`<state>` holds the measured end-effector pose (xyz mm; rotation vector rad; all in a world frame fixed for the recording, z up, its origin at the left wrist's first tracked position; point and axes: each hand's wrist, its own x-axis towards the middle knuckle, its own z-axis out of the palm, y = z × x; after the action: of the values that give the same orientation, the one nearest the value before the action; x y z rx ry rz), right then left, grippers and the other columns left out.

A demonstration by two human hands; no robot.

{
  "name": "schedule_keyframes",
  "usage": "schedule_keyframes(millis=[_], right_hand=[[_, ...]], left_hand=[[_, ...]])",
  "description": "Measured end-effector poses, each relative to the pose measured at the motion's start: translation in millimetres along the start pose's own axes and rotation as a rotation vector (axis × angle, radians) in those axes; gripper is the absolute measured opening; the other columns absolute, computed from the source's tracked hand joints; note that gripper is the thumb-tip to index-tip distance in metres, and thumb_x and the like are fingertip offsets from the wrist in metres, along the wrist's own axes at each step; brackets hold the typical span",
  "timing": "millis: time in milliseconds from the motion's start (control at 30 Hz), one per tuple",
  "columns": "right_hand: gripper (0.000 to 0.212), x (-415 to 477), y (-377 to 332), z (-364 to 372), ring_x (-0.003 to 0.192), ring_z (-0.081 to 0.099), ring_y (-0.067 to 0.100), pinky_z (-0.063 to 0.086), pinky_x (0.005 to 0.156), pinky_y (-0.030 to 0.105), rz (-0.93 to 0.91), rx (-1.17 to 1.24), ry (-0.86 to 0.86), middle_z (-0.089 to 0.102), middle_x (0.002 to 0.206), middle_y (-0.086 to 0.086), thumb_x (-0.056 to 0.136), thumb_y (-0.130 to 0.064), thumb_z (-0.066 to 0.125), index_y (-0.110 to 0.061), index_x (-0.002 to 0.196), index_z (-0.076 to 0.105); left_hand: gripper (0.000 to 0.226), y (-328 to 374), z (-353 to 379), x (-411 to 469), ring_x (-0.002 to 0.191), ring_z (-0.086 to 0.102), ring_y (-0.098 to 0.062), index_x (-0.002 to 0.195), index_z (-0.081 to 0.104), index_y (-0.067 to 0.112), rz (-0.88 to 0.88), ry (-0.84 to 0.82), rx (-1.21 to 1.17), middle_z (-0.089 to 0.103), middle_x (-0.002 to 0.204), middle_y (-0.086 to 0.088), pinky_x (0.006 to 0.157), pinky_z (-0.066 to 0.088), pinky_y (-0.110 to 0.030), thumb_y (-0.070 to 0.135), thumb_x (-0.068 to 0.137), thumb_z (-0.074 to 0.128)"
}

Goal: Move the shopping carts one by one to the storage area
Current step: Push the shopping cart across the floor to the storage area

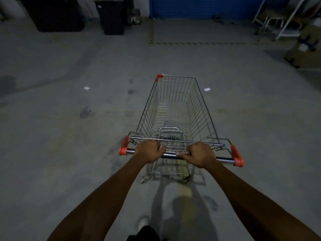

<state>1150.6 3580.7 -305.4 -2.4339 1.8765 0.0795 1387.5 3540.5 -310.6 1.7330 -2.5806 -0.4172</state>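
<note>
Wire shopping cart (175, 108) points ahead; both hands grip handle (171, 155).

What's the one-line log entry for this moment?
cart: empty, upright on floor | left hand: grips handle | right hand: grips handle | ahead: striped floor line, blue wall

Arms out fwd, L hand (149, 151) & R hand (201, 154) gripping cart handle (171, 155)

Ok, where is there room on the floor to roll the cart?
Bare floor lies ahead of the cart up to the striped tape, and inside the tape before the blue wall. The left side is bare too, as far as the black bins. The far right is crowded: a white rack and cardboard boxes.
</note>
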Motion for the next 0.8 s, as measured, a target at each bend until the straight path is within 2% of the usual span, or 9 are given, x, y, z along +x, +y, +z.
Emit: schedule_keyframes(millis=[133,267,333,433,533,633,733,800], right_hand=[[0.083,21.5,47.2,-3.5,0.057,0.055,0.016,0.044,0.057,0.029,0.098,0.011,0.036,0.058,0.061,-0.001,0.083,-0.086,0.013,-0.019,0.069,0.06],[0.089,59.4,99.2,-3.3,0.055,0.053,0.014,0.048,0.058,0.029,0.162,0.024,0.057,0.056,0.058,-0.003,0.078,-0.09,0.006,-0.02,0.066,0.059],[0.087,80.8,125.9,-6.6,0.054,0.052,0.013,0.041,0.054,0.027,0.188,0.025,0.069,0.055,0.058,-0.002,0.078,-0.089,0.008,-0.02,0.066,0.059],[0.09,116.6,164.7,-15.9,0.055,0.053,0.014,0.032,0.053,0.026,0.248,0.029,0.097,0.057,0.06,-0.001,0.073,-0.09,0.002,-0.02,0.066,0.058],[0.085,153.2,202.9,-26.9,0.061,0.055,0.016,0.034,0.058,0.028,0.322,0.023,0.072,0.06,0.066,0.0,0.075,-0.088,0.006,-0.022,0.068,0.058],[0.066,189.1,239.1,-37.3,0.064,0.054,0.015,0.032,0.059,0.028,0.384,0.03,0.018,0.06,0.069,0.001,0.091,-0.077,0.028,-0.021,0.071,0.059],[0.06,221.6,270.7,-44.0,0.065,0.052,0.016,0.033,0.062,0.028,0.421,0.039,0.012,0.056,0.068,0.0,0.093,-0.074,0.03,-0.024,0.067,0.051],[0.06,245.3,293.1,-45.0,0.064,0.053,0.015,0.034,0.063,0.028,0.438,0.056,-0.006,0.056,0.067,-0.001,0.092,-0.076,0.029,-0.025,0.065,0.045]], left_hand=[[0.061,20.5,-3.7,62.9,0.07,0.06,-0.021,0.074,0.064,0.018,0.086,-0.033,-0.028,0.062,0.072,-0.003,0.069,0.05,-0.032,0.066,0.086,0.027],[0.068,35.0,-9.2,136.3,0.064,0.055,-0.018,0.063,0.054,0.023,0.187,-0.059,-0.071,0.055,0.064,0.002,0.06,0.039,-0.029,0.081,0.081,0.025],[0.07,43.1,-14.4,174.9,0.064,0.053,-0.016,0.059,0.049,0.024,0.225,-0.065,-0.07,0.053,0.063,0.004,0.059,0.035,-0.03,0.087,0.079,0.025],[0.07,54.3,-19.9,236.3,0.065,0.054,-0.018,0.059,0.047,0.024,0.254,-0.066,-0.079,0.054,0.064,0.003,0.06,0.04,-0.031,0.088,0.081,0.028],[0.078,65.4,-26.9,296.7,0.065,0.056,-0.019,0.061,0.05,0.022,0.245,-0.068,-0.125,0.056,0.065,0.0,0.058,0.039,-0.031,0.094,0.073,0.022],[0.071,76.5,-38.1,356.4,0.068,0.058,-0.02,0.064,0.053,0.02,0.262,-0.12,-0.148,0.057,0.067,-0.001,0.058,0.039,-0.031,0.087,0.081,0.034],[0.058,86.0,-46.3,410.4,0.075,0.056,-0.019,0.068,0.048,0.024,0.308,-0.185,-0.128,0.057,0.077,0.001,0.063,0.038,-0.031,0.08,0.085,0.044],[0.058,92.4,-51.4,443.3,0.073,0.053,-0.019,0.065,0.044,0.024,0.322,-0.197,-0.131,0.054,0.074,0.003,0.061,0.035,-0.03,0.079,0.084,0.047]])
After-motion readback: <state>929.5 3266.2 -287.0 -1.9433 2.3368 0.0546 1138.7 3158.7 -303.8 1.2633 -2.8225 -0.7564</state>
